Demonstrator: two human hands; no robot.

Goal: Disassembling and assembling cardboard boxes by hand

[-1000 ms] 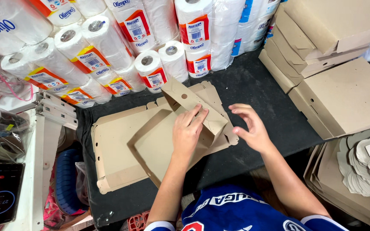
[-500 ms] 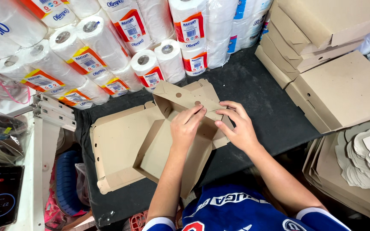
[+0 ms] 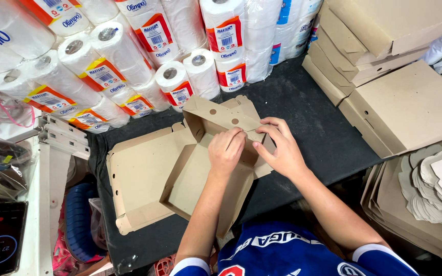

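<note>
Your left hand (image 3: pixel 226 149) and right hand (image 3: pixel 281 148) pinch, fingers narrow, the brown cardboard box flap (image 3: pixel 216 120); white red-labelled paper rolls (image 3: pixel 175 82) lie beyond on the black bench (image 3: pixel 308 117).

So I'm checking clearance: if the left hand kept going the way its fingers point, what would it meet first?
Probably the box's raised back flap with holes, just past the left hand; behind it stand paper rolls. Depth is unclear.

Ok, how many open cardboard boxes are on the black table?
2. One, the folded box, is under the left hand and right hand; the flat box lies to its left, partly beneath it. Others may be hidden underneath.
</note>
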